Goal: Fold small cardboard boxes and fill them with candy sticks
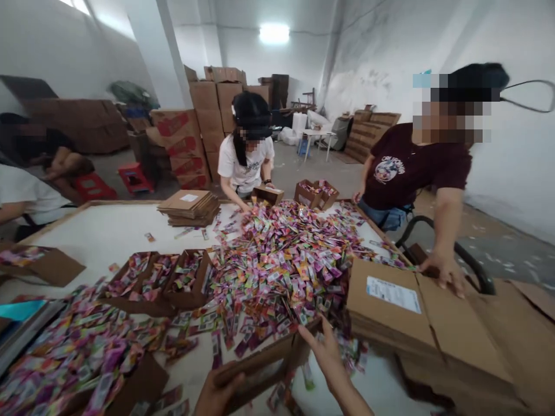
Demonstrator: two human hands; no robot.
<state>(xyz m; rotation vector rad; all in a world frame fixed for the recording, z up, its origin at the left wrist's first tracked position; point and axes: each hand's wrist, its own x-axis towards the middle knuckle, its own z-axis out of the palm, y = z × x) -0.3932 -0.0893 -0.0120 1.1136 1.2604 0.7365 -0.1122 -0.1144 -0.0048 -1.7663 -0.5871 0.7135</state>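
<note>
A small brown cardboard box [264, 370] is tilted over the table in front of me. My left hand [221, 390] is closed around the box's left end, its thumb on the near side. At the right end, my right hand [327, 352] has its fingers stretched apart; the fingertips are by the box's edge, and I cannot tell how firmly they touch. Just beyond lies a big heap of small, slim, colourful packets [281, 266], mostly purple, pink and green. The inside of the box is mostly hidden.
Packet-filled boxes [186, 283] stand left of the heap, with flat cardboard stacks [186, 205] behind. On the right, a co-worker's hand [446, 271] rests on folded cartons [390, 289]. Another person [249, 156] handles packets across the table. A filled box [139, 381] sits front left.
</note>
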